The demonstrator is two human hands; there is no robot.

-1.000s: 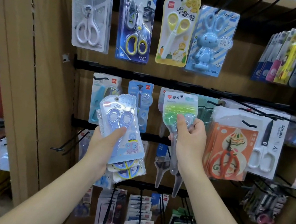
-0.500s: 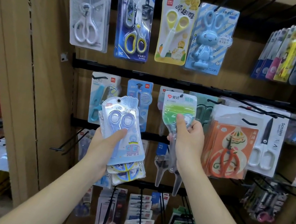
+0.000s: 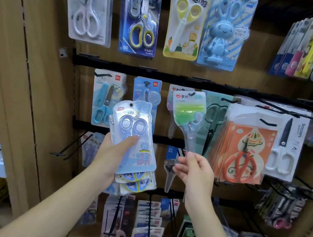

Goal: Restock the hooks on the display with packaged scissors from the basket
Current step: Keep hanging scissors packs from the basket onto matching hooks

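Observation:
My left hand grips a stack of clear blister packs with blue-handled scissors and an elephant label, upright in front of the display's middle row. A green-topped scissors pack hangs on a middle-row hook, its narrow clear tip pointing down. Just below that tip is my right hand, fingers loosely curled and holding nothing; its index fingertip is at or just under the tip. No basket is in view.
Bare black hooks stick out at the lower left, beside the wooden post. Orange scissors packs and a white scissors pack hang right of the green one. More packs fill the rows above and below.
My right hand let go of the green pack, which now hangs on its hook, and dropped to below its tip. My left hand and its stack barely moved.

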